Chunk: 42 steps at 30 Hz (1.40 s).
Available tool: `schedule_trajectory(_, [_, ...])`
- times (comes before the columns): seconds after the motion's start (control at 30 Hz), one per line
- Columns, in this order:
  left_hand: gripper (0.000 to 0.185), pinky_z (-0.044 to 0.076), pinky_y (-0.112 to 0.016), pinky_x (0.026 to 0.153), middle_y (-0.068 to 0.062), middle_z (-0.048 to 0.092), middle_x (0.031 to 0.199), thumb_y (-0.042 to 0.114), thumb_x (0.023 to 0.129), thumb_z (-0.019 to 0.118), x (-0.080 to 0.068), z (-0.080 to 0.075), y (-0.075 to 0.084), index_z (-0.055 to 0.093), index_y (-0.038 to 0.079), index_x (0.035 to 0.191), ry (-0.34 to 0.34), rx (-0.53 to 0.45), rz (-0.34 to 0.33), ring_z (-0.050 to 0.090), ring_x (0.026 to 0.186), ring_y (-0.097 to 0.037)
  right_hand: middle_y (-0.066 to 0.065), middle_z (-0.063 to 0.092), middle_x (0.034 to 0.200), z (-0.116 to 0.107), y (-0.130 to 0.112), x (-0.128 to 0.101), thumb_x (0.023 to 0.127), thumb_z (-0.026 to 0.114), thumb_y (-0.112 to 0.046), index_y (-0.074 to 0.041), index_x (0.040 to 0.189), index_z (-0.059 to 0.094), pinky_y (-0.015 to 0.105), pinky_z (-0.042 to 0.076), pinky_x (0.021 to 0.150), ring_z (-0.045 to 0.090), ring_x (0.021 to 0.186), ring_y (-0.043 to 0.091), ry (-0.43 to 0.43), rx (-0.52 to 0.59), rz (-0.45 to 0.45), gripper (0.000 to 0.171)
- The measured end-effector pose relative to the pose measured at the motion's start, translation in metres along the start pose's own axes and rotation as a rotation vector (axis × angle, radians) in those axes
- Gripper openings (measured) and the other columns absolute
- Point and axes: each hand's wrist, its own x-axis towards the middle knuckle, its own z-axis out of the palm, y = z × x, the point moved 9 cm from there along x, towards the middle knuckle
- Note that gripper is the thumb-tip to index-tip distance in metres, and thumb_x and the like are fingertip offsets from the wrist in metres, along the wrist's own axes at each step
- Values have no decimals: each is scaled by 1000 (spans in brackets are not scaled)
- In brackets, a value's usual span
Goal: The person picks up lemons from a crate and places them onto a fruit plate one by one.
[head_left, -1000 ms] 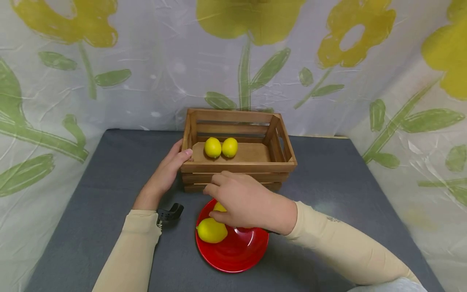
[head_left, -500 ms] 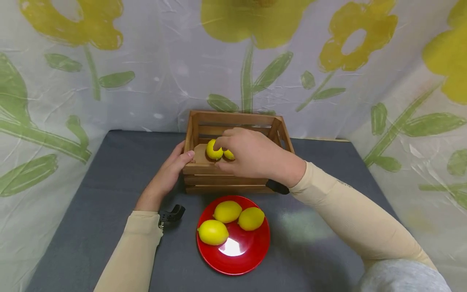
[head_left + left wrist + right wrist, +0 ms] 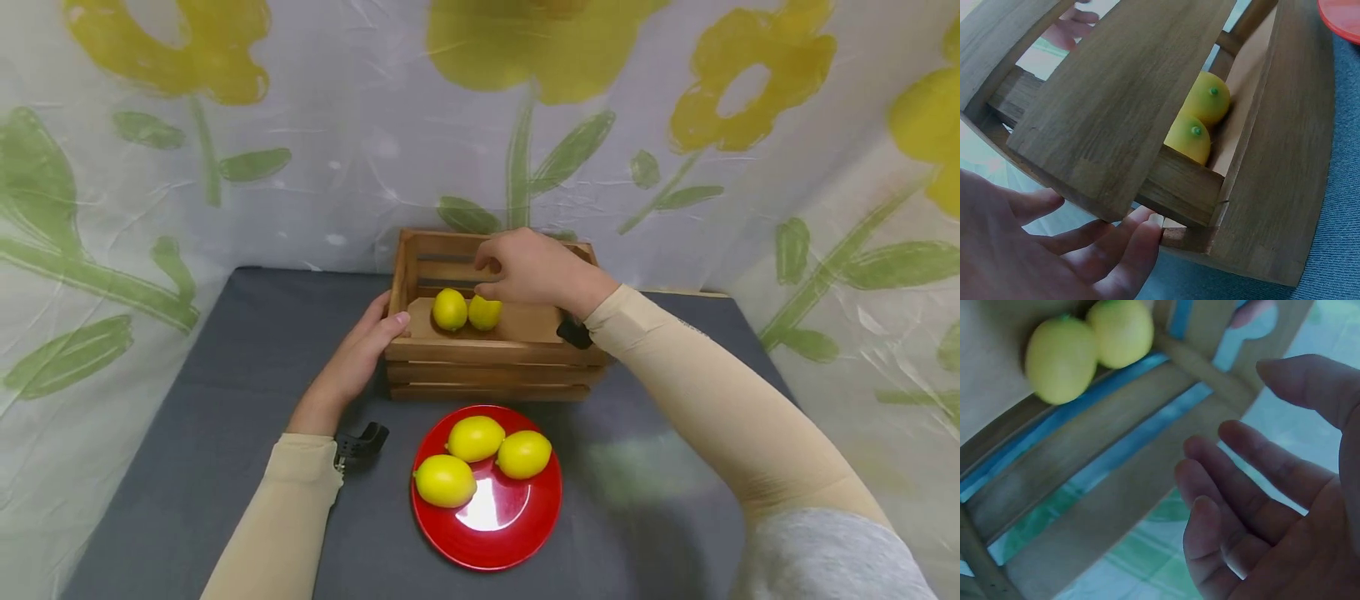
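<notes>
Two yellow lemons lie side by side in the left part of a slatted wooden crate. My left hand grips the crate's left end, its thumb over the top edge near the front corner. Above the crate my right hand hovers just over the right-hand lemon, partly covering it in the head view. In the right wrist view its fingers are loosely bent, with nothing between them, apart from the lemons. In front of the crate, a red plate bears three lemons.
A dark grey cloth covers the table. Behind it and at the sides hangs a pale curtain printed with yellow flowers. A black strap is on the left wrist, and another shows at the right wrist.
My right hand has moved from over the red plate up and away to above the crate, uncovering the plate's lemons. My left hand stays at the crate's left end.
</notes>
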Motion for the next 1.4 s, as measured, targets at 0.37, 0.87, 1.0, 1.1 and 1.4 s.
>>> schedule_trajectory(0.37, [82, 21, -69, 128, -20, 35, 170, 58, 108, 46, 1, 5, -7, 15, 23, 174, 6, 1, -20, 42, 146, -42, 6, 73, 121, 37, 34, 29, 103, 72, -38, -12, 141, 69, 44, 56, 97, 68, 107, 23, -127, -23, 20, 46])
schedule_trajectory(0.87, [81, 25, -69, 127, -21, 35, 170, 57, 107, 47, 3, 11, -4, 18, 21, 174, 17, 0, -8, 45, 142, -41, 6, 66, 150, 59, 51, 42, 104, 69, -39, -15, 152, 61, 47, 53, 113, 66, 130, 26, -259, -70, 79, 54])
schedule_trajectory(1.0, [81, 26, -68, 126, -22, 35, 169, 56, 107, 48, 4, 13, -3, 19, 21, 173, 17, -9, 3, 46, 141, -41, 7, 61, 157, 67, 56, 43, 104, 70, -39, -16, 154, 60, 48, 52, 114, 63, 137, 28, -304, -63, 119, 56])
schedule_trajectory(1.1, [82, 26, -68, 126, -22, 35, 169, 56, 106, 49, 3, 13, -2, 19, 20, 173, 24, -8, 4, 46, 141, -41, 8, 59, 158, 72, 58, 43, 103, 71, -40, -17, 155, 59, 48, 52, 115, 61, 139, 28, -333, -55, 135, 58])
schedule_trajectory(1.4, [82, 26, -67, 128, -18, 30, 174, 56, 105, 50, 3, 20, 2, 20, 20, 173, 25, -14, 1, 44, 147, -40, 6, 47, 170, 84, 68, 38, 101, 71, -43, -25, 161, 52, 50, 44, 123, 49, 151, 29, -405, -39, 172, 66])
